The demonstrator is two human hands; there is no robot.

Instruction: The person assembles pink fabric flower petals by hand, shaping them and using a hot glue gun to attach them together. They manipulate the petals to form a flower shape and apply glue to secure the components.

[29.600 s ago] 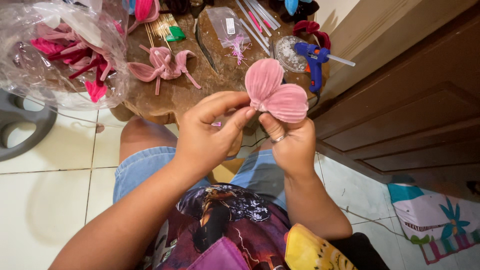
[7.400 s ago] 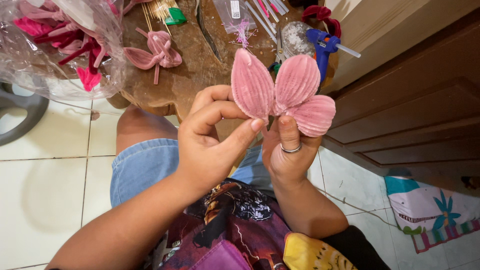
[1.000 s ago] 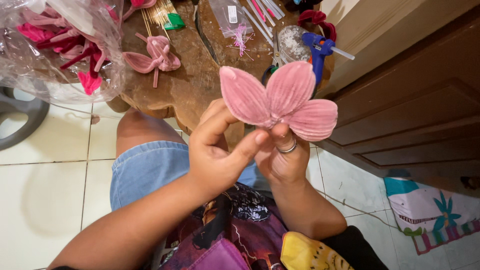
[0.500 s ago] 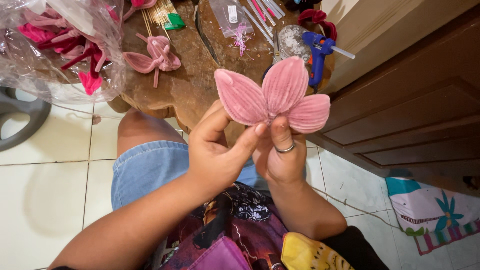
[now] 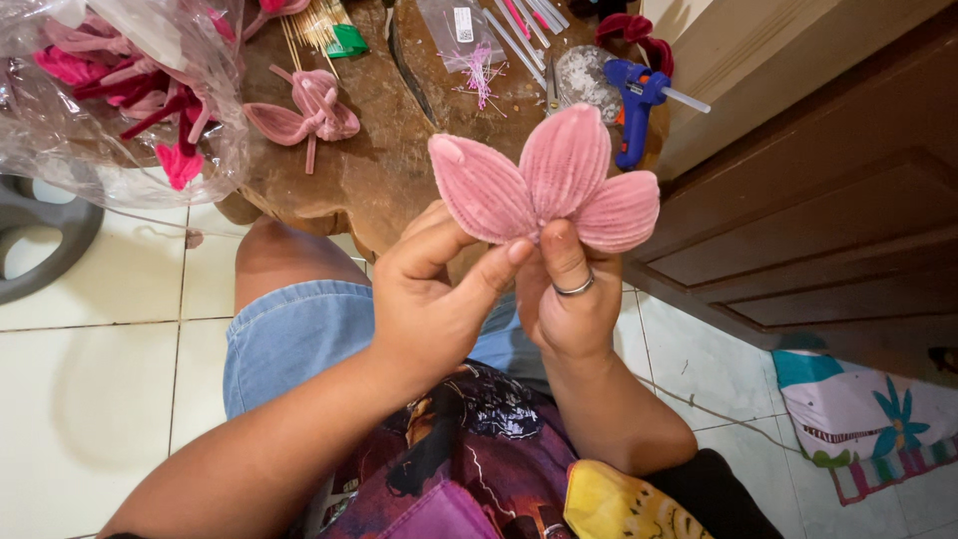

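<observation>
Item in hand: a cluster of three pink ribbed fuzzy petals (image 5: 547,180), fanned out and joined at their bases, held in the air above the person's lap, in front of the near edge of the bench. The left hand (image 5: 434,299) pinches the cluster's base from 8 o'clock, thumb and forefinger closed together on it. The right hand (image 5: 569,299), wearing a silver ring, clamps the same base from 6 o'clock, thumb pressed up against the middle petal.

Beyond the petals, at 12 o'clock, lies the dark brown rough-edged wooden bench (image 5: 379,170). On it, at 1 o'clock from the petals, a blue hot-glue gun (image 5: 634,95) lies beside a small round dish of pale grains (image 5: 586,80). At 10 o'clock lies a finished dusty-pink petal bundle with a stem (image 5: 304,110). Further left, a clear plastic bag of pink and magenta petals (image 5: 120,90) overhangs the bench edge. A small clear packet of pink-tipped stamens (image 5: 469,45) lies at 11 o'clock.
</observation>
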